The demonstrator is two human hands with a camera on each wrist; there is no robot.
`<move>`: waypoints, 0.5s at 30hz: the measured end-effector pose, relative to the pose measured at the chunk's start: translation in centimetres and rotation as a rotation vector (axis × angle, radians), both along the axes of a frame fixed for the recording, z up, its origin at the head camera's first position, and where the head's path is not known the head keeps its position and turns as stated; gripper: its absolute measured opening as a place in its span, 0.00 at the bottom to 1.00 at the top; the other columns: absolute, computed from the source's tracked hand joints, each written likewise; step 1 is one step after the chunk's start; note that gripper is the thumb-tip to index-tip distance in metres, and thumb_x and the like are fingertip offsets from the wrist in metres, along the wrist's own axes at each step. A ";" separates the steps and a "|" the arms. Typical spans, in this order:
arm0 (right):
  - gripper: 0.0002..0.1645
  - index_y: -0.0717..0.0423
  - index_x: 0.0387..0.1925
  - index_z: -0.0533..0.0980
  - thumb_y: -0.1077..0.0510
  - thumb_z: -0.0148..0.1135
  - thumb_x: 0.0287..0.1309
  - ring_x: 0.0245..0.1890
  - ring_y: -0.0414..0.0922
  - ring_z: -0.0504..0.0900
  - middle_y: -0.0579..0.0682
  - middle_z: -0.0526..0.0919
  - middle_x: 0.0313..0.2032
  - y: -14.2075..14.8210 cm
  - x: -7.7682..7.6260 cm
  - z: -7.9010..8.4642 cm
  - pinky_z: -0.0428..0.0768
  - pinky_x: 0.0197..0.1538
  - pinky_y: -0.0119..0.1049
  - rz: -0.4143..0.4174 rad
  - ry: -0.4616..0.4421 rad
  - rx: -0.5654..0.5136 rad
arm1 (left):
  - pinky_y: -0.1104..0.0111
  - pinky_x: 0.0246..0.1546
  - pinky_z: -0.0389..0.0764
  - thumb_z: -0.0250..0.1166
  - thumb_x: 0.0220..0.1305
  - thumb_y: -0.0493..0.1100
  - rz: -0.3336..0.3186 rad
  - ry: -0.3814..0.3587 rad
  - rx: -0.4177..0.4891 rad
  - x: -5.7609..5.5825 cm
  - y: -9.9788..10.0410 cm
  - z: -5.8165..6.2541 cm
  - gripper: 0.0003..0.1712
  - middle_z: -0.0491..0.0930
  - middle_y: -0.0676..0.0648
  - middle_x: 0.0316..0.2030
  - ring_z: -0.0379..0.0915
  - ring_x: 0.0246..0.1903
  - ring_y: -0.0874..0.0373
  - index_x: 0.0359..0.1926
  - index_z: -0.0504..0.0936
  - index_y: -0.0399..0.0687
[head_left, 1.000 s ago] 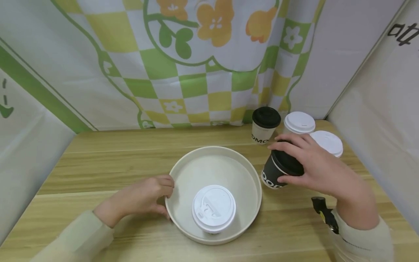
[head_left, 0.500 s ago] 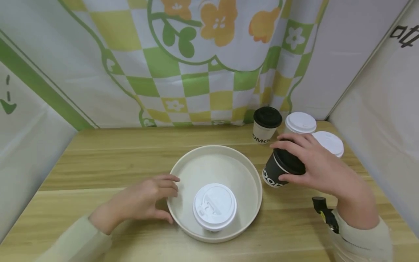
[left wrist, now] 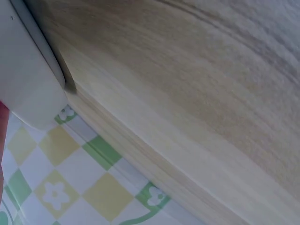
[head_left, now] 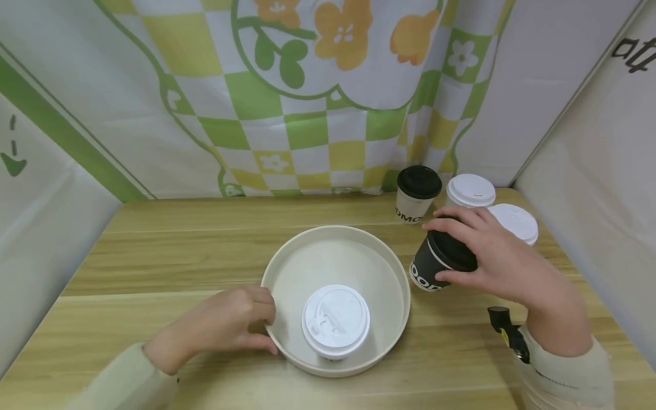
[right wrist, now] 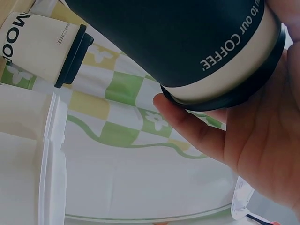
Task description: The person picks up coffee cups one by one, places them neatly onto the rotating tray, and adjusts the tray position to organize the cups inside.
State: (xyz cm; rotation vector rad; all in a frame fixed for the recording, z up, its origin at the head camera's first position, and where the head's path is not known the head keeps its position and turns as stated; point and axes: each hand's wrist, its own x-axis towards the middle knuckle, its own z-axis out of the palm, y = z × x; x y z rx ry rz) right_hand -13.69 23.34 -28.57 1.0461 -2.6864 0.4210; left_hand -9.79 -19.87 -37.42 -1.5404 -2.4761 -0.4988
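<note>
In the head view my left hand (head_left: 236, 319) grips the left rim of a round cream tray (head_left: 338, 250), its fingers curled over the edge. A paper coffee cup with a white lid (head_left: 335, 322) stands in the tray's front part. To the right of the tray, my right hand (head_left: 494, 256) holds a black paper coffee cup (head_left: 433, 265) by its black lid, thumb and fingers on opposite sides. In the right wrist view the black cup (right wrist: 187, 42) shows a pale band below its lid. Whether its base touches the table is hard to tell.
At the back right stand a white cup with a black lid (head_left: 414, 196) and two white-lidded cups (head_left: 470, 192), the nearer partly behind my right hand. A checked, flowered curtain (head_left: 307, 136) hangs behind the wooden table (head_left: 169, 250).
My left fingers lifted off the tray rim half a second ago and now curl over it again, slightly lower. The right hand and the black cup stay in nearly the same place.
</note>
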 end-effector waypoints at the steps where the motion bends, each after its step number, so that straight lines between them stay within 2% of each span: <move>1: 0.43 0.47 0.61 0.73 0.50 0.82 0.40 0.59 0.57 0.70 0.52 0.73 0.61 0.0 0.0 0.0 0.78 0.53 0.55 0.005 0.003 0.000 | 0.82 0.30 0.75 0.73 0.51 0.62 0.001 -0.009 0.003 -0.1 -0.1 0.0 0.20 0.75 0.60 0.27 0.68 0.29 0.72 0.26 0.77 0.54; 15: 0.45 0.45 0.62 0.73 0.49 0.82 0.40 0.58 0.57 0.70 0.51 0.73 0.61 -0.1 0.1 -0.1 0.79 0.50 0.55 0.031 0.011 0.000 | 0.80 0.33 0.80 0.75 0.49 0.59 -0.005 -0.114 0.022 -1.2 -0.7 -0.3 0.20 0.78 0.58 0.29 0.73 0.32 0.69 0.28 0.80 0.50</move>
